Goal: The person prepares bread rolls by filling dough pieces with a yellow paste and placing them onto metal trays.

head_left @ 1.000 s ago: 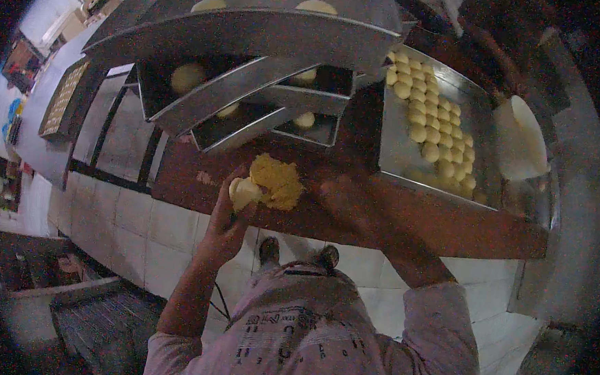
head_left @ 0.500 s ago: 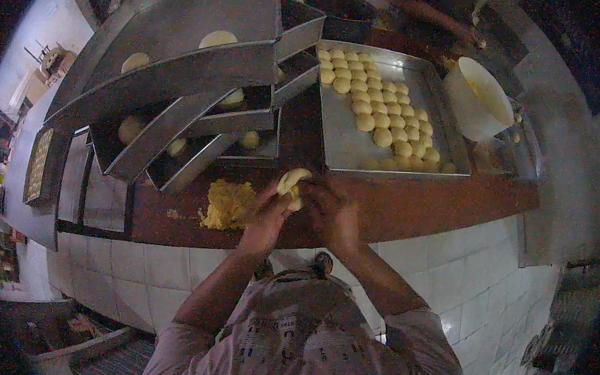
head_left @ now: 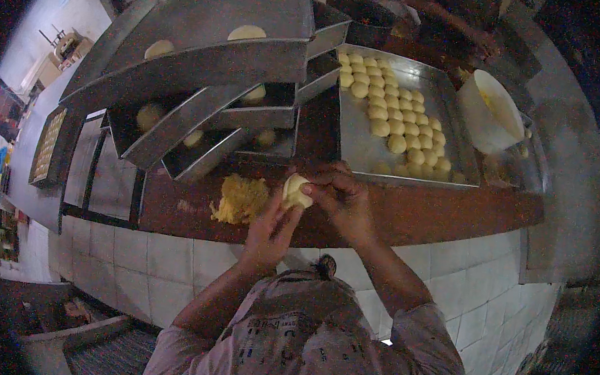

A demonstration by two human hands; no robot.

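A small piece of pale dough (head_left: pixel 295 191) is held up between my two hands above the front of the brown worktop. My left hand (head_left: pixel 270 228) cups it from the left and below, fingers bent round it. On the other side, my right hand (head_left: pixel 340 198) pinches the dough's upper right edge between thumb and fingers. A heap of yellow, shredded-looking filling (head_left: pixel 239 199) lies on the worktop just left of my left hand. Beyond my right hand, a metal tray (head_left: pixel 410 180) bears rows of round dough balls (head_left: pixel 395 111).
Stacked metal trays (head_left: pixel 183 77) with a few dough pieces rise at the back left. A white tub (head_left: pixel 479 119) stands at the right, a dark pot (head_left: pixel 360 19) at the back. Another person's arm (head_left: pixel 454 22) reaches in at the far right. White tiles (head_left: pixel 171 269) face the counter.
The dough piece was stretched and folded with yellow showing below; now it is a more compact, closed-up lump. My right fingers have shifted onto its upper edge. The whole view has shifted slightly.
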